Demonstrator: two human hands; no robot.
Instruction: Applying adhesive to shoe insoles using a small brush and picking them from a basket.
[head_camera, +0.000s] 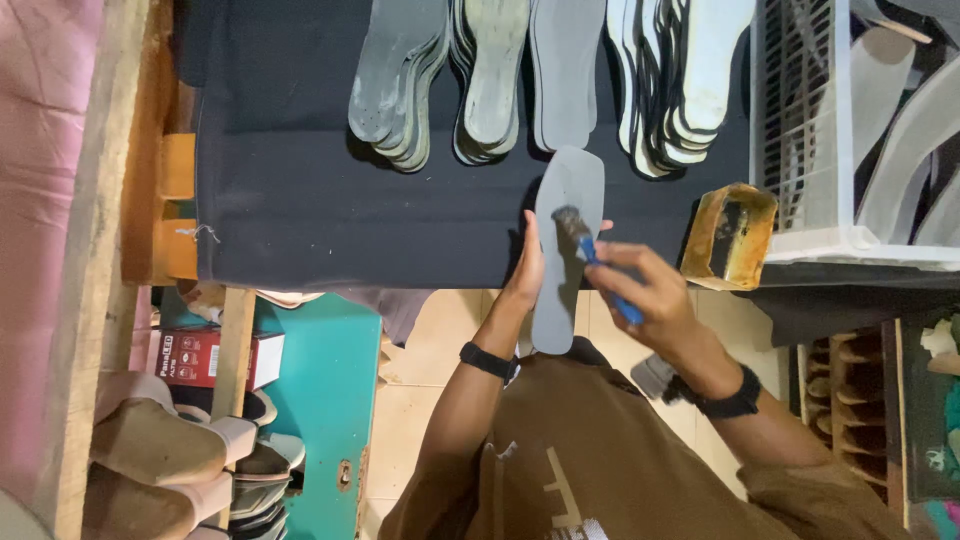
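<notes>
Grip check: right hand (640, 285) is closed around a blue-handled brush (590, 250), bristle head pressed on the grey insole (565, 250). Left hand (527, 268) pinches the insole's left edge, thumb on top, fingers hidden under it.

Position: insole lies lengthwise, toe end on the dark cloth-covered tabletop (300, 200), heel end overhanging the near edge toward the person's body. Brush contact sits roughly at the middle of the sole, a bit toward the toe half.

Supply: open yellowish tin (730, 237) with dark contents stands just right of the insole, against the white slatted crate (810, 130). Looks like the source for whatever the brush spreads; can't confirm the substance.

Progress, judged from layout only:
- One insole in hand, brush mid-sole. No clear wet/dry boundary visible on its surface, so I can't tell how much of this piece is coated.
- Fanned stacks of insoles (480, 80) line the far side of the tabletop, grey and pale ones, near the working piece but apart from it. Can't tell whether those are finished or waiting; no visible sheen difference.
- More pale sole shapes (900, 130) stand inside and behind the crate.

Estimate: this piece is mid-pass; batch status undetermined.

Below the tabletop at left: shelved shoes (170, 450) and a red box (195, 358), not involved.
</notes>
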